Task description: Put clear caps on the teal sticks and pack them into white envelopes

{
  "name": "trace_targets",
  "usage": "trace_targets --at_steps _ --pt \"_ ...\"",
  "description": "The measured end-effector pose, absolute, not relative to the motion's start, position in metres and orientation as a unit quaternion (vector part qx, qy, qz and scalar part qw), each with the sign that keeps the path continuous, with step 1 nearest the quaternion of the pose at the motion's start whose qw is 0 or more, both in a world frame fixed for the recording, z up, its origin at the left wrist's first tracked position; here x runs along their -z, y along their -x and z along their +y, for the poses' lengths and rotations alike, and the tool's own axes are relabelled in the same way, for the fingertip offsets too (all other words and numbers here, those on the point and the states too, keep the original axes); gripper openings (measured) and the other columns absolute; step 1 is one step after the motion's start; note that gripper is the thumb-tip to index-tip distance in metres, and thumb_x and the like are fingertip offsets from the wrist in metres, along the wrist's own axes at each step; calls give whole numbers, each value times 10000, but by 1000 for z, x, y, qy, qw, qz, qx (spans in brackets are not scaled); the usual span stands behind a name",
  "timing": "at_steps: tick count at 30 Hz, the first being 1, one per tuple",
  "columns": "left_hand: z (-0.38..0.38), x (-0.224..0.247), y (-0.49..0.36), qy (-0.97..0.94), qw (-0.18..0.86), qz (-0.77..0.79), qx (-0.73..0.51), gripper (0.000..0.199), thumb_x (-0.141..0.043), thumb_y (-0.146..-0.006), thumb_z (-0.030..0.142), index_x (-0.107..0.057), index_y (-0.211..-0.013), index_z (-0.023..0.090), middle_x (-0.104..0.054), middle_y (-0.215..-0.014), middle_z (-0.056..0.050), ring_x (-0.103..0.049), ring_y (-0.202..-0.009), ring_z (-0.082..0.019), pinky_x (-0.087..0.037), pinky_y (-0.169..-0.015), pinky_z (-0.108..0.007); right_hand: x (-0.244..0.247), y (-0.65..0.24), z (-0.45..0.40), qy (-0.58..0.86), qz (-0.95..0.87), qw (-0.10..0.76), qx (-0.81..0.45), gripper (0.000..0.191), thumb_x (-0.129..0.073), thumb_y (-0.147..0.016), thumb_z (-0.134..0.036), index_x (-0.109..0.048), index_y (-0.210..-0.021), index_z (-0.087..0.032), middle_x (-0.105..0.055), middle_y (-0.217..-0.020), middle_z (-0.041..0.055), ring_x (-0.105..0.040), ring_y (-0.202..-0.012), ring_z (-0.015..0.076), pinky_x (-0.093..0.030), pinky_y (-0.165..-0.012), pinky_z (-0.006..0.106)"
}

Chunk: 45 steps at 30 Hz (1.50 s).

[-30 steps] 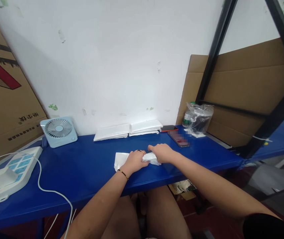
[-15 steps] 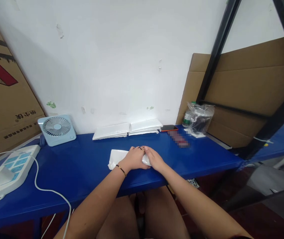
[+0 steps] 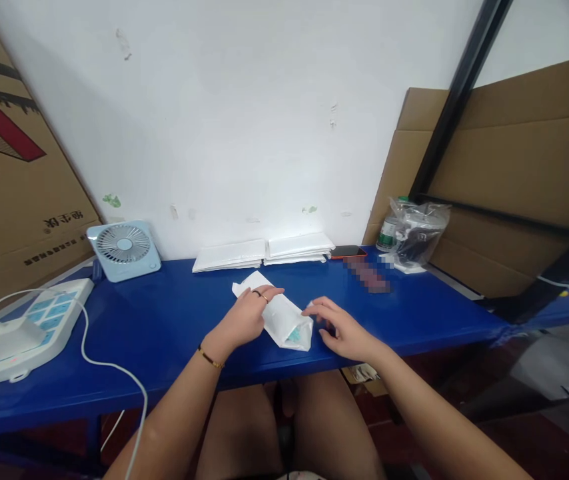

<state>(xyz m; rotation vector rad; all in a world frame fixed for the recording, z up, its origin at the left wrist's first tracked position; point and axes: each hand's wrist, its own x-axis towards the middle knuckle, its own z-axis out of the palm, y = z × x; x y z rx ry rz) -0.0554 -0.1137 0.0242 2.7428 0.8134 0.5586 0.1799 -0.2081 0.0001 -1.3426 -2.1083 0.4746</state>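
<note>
At lower center of the frame, white packet (image 3: 280, 316) lies flat on the blue worktop (image 3: 174, 307), slanting, its near end gaping, with something teal (image 3: 294, 335) showing inside; what that is, can't tell. Packet looks light, thin-walled and soft, probably a bit slick; likely creases easily rather than breaks. Contents may slide toward the open mouth if that end tips down. Best hold, I'd judge: flat across the middle, or pinched by the side edges; the mouth itself looks floppy.

Hands apart from each other. Left hand (image 3: 248, 316) comes in from lower left, palm down over the packet's left side, index finger stretched across the top; whether it pinches or only rests, can't tell. Right hand (image 3: 345, 335) at right of the mouth, fingers loosely bent and parted, thumb away from index, nothing held; index tip at the packet's edge, contact unclear. Both forearms reach up from the bottom corners.

Farther out: two white stacks (image 3: 299, 248) along the wall, phone (image 3: 348, 252) beside them, fan (image 3: 125, 248) at middle left.
</note>
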Motion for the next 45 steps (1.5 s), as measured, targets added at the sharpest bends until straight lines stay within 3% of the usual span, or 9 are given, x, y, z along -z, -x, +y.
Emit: trace_targets --at_steps 3,8,17,22,26,33,37,41,45 --pt "-145 -15 57 -928 149 260 -222 480 -609 -720 245 -499 -1187 240 -481 -1283 -72 -464 -1149 -229 -360 -993 -351 -4 -177 -202 463 -846 254 -74 433 -451 -752 -55 -579 -1123 -240 -404 -1346 93 -442 -1152 233 -408 -906 376" --pt "-171 13 60 -923 130 299 -203 379 -669 -702 458 -594 -1008 246 -502 -1260 -68 -479 -1142 -253 -390 -965 -373 -3 -179 -194 420 -876 217 -96 88 -543 -825 -211 -630 -830 -197 -572 -1063 74 -511 -1014 197 -417 -860 319" --pt "-184 7 67 -935 98 263 -216 217 -663 -735 274 -628 -949 273 -491 -1238 -26 -383 -1221 -247 -317 -1007 -397 14 -156 -218 401 -875 250 -103 187 -457 -905 -253 -639 -897 -206 -600 -825 41 -524 -814 160 -383 -743 293" --pt "-182 -4 73 -936 72 291 -182 124 -636 -749 315 -603 -712 201 -580 -992 -25 -499 -947 -194 -351 -821 -341 18 -154 -216 428 -837 299 -163 145 -498 -885 -255 -620 -853 -185 -589 -807 34 -532 -801 147 -397 -706 248" --pt "-180 -2 82 -939 40 301 -159 133 -589 -776 302 -592 -707 188 -592 -881 -32 -490 -827 -179 -327 -728 -318 18 -157 -214 448 -817 308 -191 142 -513 -871 -265 -623 -827 -187 -583 -769 17 -531 -716 131 -385 -645 233" --pt "-174 14 72 -859 146 435 -228 217 -391 -857 237 -507 -683 179 -554 -737 -18 -505 -694 -136 -340 -629 -255 20 -148 -198 544 -741 322 -227 120 -543 -826 -294 -612 -809 -197 -560 -645 -31 -500 -580 114 -346 -536 218" --pt "-170 16 62 -825 126 521 -179 201 -454 -795 271 -507 -622 182 -568 -685 -16 -515 -644 -143 -298 -566 -262 28 -143 -191 582 -729 327 -154 65 -580 -784 -266 -611 -796 -210 -543 -663 -33 -499 -579 118 -363 -545 229" --pt "-167 14 55 -811 109 559 -131 182 -471 -754 293 -538 -619 190 -600 -689 -24 -535 -639 -157 -260 -527 -266 32 -137 -201 537 -765 354 4 85 -549 -818 -229 -627 -846 -208 -573 -953 57 -535 -836 179 -419 -701 291" --pt "-164 12 54 -808 103 569 -109 176 -472 -734 308 -573 -645 194 -631 -719 -37 -558 -647 -163 -272 -523 -255 32 -124 -215 456 -830 298 115 165 -514 -865 -252 -627 -977 -209 -615 -972 81 -513 -928 219 -384 -792 356"
